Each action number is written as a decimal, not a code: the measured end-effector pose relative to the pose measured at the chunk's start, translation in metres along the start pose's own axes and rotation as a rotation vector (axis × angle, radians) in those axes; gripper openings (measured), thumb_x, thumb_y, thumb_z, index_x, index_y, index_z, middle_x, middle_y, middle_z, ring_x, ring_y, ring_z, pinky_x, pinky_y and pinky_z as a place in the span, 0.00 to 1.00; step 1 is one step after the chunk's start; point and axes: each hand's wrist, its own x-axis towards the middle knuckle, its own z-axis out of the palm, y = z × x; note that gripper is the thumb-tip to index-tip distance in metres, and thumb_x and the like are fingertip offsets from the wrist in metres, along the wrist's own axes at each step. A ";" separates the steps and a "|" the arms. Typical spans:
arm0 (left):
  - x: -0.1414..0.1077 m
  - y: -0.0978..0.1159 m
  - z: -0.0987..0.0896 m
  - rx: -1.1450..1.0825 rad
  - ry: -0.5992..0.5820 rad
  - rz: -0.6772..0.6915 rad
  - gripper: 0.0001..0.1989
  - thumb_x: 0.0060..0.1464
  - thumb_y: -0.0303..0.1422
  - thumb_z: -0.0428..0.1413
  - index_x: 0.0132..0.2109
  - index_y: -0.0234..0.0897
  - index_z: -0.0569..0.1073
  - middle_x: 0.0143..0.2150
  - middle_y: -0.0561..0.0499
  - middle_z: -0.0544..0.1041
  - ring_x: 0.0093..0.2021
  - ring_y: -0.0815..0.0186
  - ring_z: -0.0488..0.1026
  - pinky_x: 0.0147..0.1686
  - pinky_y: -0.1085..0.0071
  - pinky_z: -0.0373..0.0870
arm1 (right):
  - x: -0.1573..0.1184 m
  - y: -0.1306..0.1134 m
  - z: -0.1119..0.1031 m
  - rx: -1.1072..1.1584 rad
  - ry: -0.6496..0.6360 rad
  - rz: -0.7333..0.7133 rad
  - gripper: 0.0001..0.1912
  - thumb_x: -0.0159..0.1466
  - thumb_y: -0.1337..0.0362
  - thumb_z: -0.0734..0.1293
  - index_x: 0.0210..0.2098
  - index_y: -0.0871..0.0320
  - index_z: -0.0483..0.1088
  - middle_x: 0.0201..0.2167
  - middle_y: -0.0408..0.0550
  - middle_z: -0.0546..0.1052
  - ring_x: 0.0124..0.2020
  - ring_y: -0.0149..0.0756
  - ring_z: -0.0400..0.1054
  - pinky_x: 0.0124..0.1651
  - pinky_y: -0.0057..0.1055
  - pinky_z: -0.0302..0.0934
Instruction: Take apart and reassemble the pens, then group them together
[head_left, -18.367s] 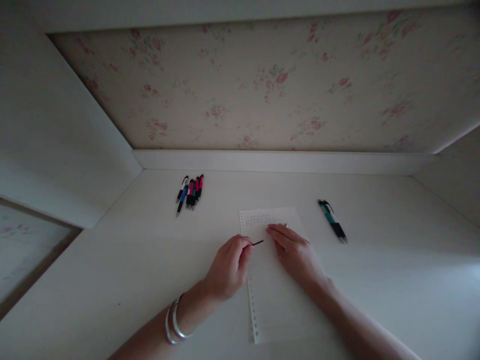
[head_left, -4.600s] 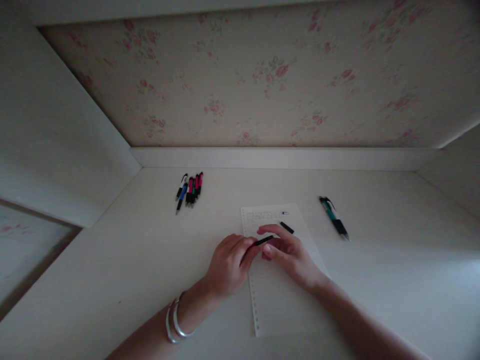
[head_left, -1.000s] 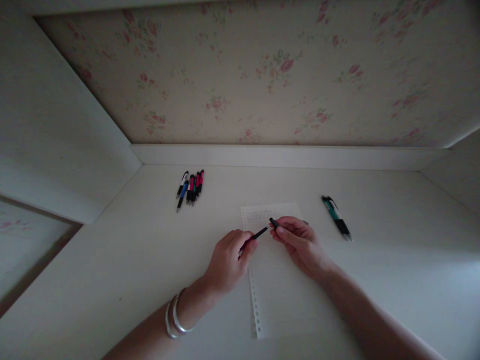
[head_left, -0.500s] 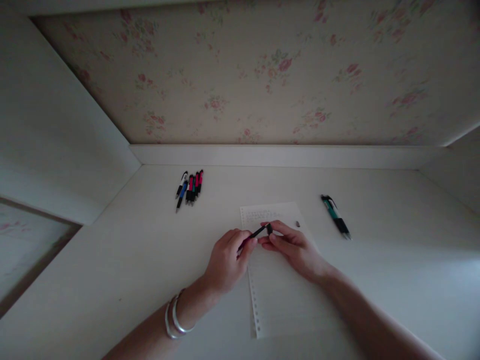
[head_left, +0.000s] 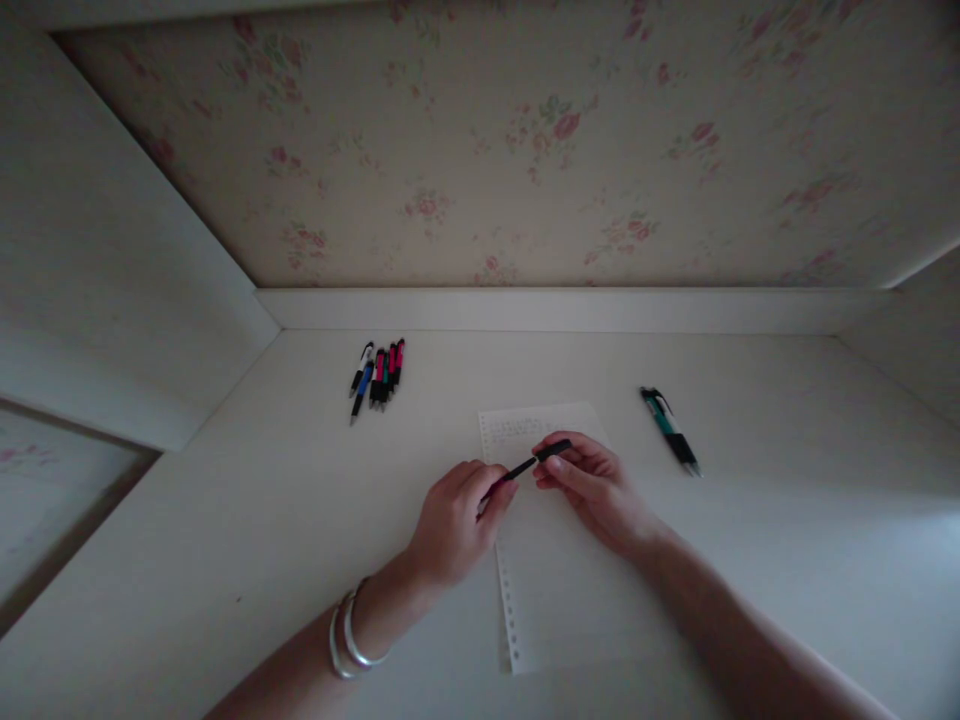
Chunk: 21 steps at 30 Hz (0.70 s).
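Over a sheet of lined paper [head_left: 577, 600], my left hand [head_left: 454, 520] pinches a pen [head_left: 519, 469]. Its slim black end points up and right, with a bit of dark pink barrel showing by the fingers. My right hand [head_left: 604, 492] holds a short black sleeve-like pen grip [head_left: 555, 449] between thumb and fingers. The grip lines up with the pen's end and is at or just around its tip; I cannot tell whether they touch. Handwriting shows at the top of the paper, and punched holes run down its left edge.
Several pens [head_left: 379, 375] in pink, blue, green and white lie in a group at the back left. To the right, green and white pens [head_left: 670, 430] lie side by side. A white ledge [head_left: 570, 310] runs along the back beneath floral wallpaper.
My right hand has turned the black grip from upright to slanted, in line with the pen. The small dark piece on the paper is now hidden behind that hand. My left hand barely moved.
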 end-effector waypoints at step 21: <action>-0.002 -0.006 0.005 -0.007 0.059 0.126 0.15 0.67 0.32 0.50 0.59 0.37 0.69 0.41 0.45 0.79 0.41 0.61 0.75 0.42 0.64 0.75 | -0.009 -0.005 0.009 -0.462 -0.116 -0.082 0.25 0.57 0.56 0.75 0.52 0.53 0.72 0.32 0.43 0.77 0.29 0.32 0.71 0.32 0.28 0.65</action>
